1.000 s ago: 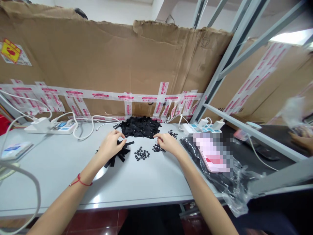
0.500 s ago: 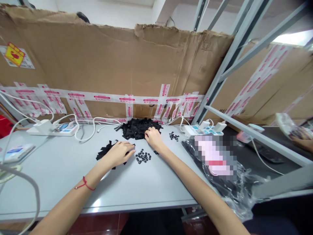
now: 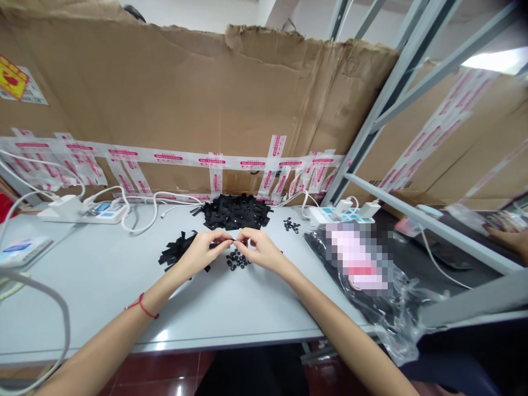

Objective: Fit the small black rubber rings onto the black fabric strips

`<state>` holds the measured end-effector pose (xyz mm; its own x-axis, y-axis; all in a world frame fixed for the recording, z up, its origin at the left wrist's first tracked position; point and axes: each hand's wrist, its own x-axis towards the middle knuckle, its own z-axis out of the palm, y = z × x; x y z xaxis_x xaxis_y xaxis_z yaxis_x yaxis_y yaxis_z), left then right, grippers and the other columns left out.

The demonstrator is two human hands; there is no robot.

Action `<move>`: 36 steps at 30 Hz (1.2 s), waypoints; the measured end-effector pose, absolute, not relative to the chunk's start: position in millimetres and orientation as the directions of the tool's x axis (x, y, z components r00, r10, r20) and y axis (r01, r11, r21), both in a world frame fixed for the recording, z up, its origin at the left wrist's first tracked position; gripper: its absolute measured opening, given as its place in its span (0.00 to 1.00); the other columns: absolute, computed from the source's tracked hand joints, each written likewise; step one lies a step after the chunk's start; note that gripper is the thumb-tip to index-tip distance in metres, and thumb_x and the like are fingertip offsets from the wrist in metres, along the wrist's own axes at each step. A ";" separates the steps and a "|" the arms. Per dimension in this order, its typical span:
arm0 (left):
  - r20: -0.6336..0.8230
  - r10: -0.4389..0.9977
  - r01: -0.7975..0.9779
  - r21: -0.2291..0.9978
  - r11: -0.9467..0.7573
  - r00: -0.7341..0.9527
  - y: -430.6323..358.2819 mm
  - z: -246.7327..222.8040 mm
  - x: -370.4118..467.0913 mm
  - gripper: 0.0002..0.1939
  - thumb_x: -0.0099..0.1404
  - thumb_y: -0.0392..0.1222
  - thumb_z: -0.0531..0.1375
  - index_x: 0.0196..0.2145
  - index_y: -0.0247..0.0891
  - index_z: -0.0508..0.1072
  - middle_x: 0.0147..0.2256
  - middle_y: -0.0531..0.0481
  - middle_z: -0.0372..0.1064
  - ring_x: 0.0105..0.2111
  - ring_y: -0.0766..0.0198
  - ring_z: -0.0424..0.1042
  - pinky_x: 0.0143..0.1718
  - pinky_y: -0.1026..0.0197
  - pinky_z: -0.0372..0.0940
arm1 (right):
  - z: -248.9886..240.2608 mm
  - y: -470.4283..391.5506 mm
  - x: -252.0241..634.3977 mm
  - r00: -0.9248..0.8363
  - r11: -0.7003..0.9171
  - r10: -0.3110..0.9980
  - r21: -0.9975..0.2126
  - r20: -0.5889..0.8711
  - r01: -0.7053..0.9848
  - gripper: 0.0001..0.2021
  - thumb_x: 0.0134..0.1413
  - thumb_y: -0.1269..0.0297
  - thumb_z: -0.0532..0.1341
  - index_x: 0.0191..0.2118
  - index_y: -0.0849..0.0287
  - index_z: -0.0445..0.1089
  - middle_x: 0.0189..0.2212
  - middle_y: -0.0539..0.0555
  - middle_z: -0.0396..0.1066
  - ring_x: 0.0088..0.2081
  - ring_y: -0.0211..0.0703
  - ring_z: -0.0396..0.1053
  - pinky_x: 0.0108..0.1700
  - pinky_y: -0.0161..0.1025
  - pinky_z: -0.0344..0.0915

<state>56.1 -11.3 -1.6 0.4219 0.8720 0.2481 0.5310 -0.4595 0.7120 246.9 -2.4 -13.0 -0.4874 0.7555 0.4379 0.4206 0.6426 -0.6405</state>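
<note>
My left hand (image 3: 206,250) and my right hand (image 3: 259,250) meet fingertip to fingertip, both pinched on a small black piece (image 3: 233,240) mostly hidden by the fingers. Just below and between them lie small round black parts (image 3: 236,260) on the grey table (image 3: 231,313). Beyond my hands is a large pile of black strips (image 3: 235,212). A smaller pile of black strips (image 3: 177,250) sits beside my left hand, partly covered by it. More small black parts (image 3: 291,225) are scattered to the right of the large pile.
Power strips with white cables stand at the back left (image 3: 82,212) and back right (image 3: 330,215). A plastic bag (image 3: 396,319) with a blurred pink item lies right. Cardboard (image 3: 185,99) walls the back; a metal frame (image 3: 371,126) rises right. Another person's hand (image 3: 509,237) shows far right.
My right hand has come back from the large pile to meet my left hand. The fingers of my left hand have closed to a pinch. The view has shifted slightly.
</note>
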 end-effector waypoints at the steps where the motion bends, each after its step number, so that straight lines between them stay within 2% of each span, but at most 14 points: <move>1: 0.210 0.875 0.517 0.738 -0.434 0.436 -11.2 -0.2 56.3 0.15 0.64 0.49 0.54 0.34 0.36 0.74 0.34 0.48 0.74 0.35 0.61 0.71 0.41 0.60 0.63 | -13.7 -3.2 248.0 -0.477 0.607 0.778 -0.685 0.408 0.403 0.08 0.56 0.66 0.55 0.27 0.60 0.64 0.23 0.48 0.65 0.26 0.34 0.60 0.29 0.31 0.55; 6: 0.070 0.873 0.481 0.812 -0.331 0.482 -12.3 2.9 56.1 0.16 0.63 0.51 0.55 0.32 0.35 0.73 0.27 0.52 0.68 0.27 0.66 0.64 0.30 0.64 0.59 | -13.3 -4.0 255.6 -0.467 0.454 0.845 -0.809 0.260 0.373 0.10 0.58 0.63 0.53 0.28 0.61 0.64 0.23 0.49 0.67 0.22 0.33 0.60 0.26 0.31 0.56; 9: 0.038 0.855 0.473 0.820 -0.322 0.517 -14.0 2.5 56.6 0.17 0.63 0.52 0.54 0.31 0.35 0.72 0.24 0.54 0.63 0.24 0.68 0.58 0.27 0.65 0.55 | -12.2 -6.9 257.7 -0.507 0.451 0.825 -0.831 0.249 0.325 0.06 0.58 0.64 0.53 0.35 0.60 0.63 0.25 0.49 0.68 0.23 0.34 0.63 0.27 0.31 0.58; 12: 0.027 0.852 0.475 0.821 -0.317 0.522 -16.1 4.0 57.6 0.17 0.63 0.53 0.53 0.30 0.36 0.71 0.22 0.55 0.59 0.22 0.68 0.55 0.26 0.65 0.54 | -11.9 -9.4 257.3 -0.540 0.482 0.793 -0.832 0.283 0.273 0.08 0.55 0.69 0.52 0.41 0.58 0.61 0.26 0.47 0.67 0.23 0.33 0.63 0.27 0.30 0.58; 17: 0.046 0.847 0.449 0.832 -0.326 0.530 -18.6 7.0 59.6 0.17 0.64 0.52 0.52 0.30 0.36 0.70 0.24 0.54 0.61 0.25 0.67 0.57 0.27 0.64 0.56 | -11.9 -11.7 253.2 -0.494 0.638 0.756 -0.654 0.430 0.407 0.08 0.48 0.75 0.50 0.24 0.59 0.62 0.22 0.48 0.65 0.24 0.34 0.59 0.28 0.32 0.55; 19: 0.056 0.842 0.431 0.840 -0.330 0.536 -18.7 6.4 60.1 0.18 0.64 0.53 0.52 0.31 0.35 0.70 0.25 0.53 0.62 0.26 0.66 0.58 0.29 0.64 0.57 | -12.5 -13.5 251.3 -0.493 0.659 0.746 -0.607 0.448 0.444 0.07 0.50 0.73 0.52 0.23 0.59 0.61 0.22 0.49 0.64 0.24 0.34 0.58 0.29 0.33 0.55; 22: 0.069 0.830 0.391 0.858 -0.333 0.553 -18.1 3.8 60.0 0.18 0.64 0.53 0.52 0.31 0.35 0.70 0.26 0.52 0.62 0.28 0.65 0.59 0.31 0.63 0.58 | -14.3 -16.3 248.9 -0.518 0.664 0.743 -0.570 0.425 0.485 0.11 0.57 0.63 0.54 0.24 0.59 0.60 0.22 0.49 0.63 0.24 0.35 0.57 0.30 0.34 0.54; 25: 0.084 0.826 0.348 0.879 -0.324 0.558 -17.3 1.2 60.3 0.18 0.64 0.54 0.51 0.31 0.35 0.68 0.27 0.52 0.62 0.29 0.65 0.60 0.33 0.62 0.59 | -17.3 -16.9 246.9 -0.544 0.663 0.739 -0.573 0.397 0.482 0.15 0.63 0.58 0.49 0.26 0.58 0.58 0.24 0.50 0.62 0.25 0.36 0.57 0.30 0.35 0.54; 31: 0.076 0.853 0.302 0.916 -0.265 0.517 -18.5 1.2 64.6 0.18 0.63 0.55 0.52 0.29 0.37 0.67 0.26 0.53 0.60 0.29 0.65 0.60 0.34 0.63 0.59 | -22.9 -10.5 245.7 -0.504 0.640 0.748 -0.668 0.432 0.379 0.17 0.65 0.62 0.43 0.24 0.57 0.55 0.23 0.49 0.59 0.26 0.37 0.57 0.33 0.36 0.55; 36: -0.032 0.910 0.408 0.900 -0.153 0.412 -14.6 -9.3 63.6 0.13 0.59 0.49 0.53 0.25 0.37 0.66 0.21 0.56 0.58 0.23 0.68 0.58 0.27 0.65 0.56 | -24.9 -6.7 248.2 -0.497 0.515 0.824 -0.726 0.273 0.455 0.17 0.64 0.61 0.45 0.22 0.57 0.48 0.19 0.45 0.50 0.23 0.34 0.50 0.28 0.34 0.49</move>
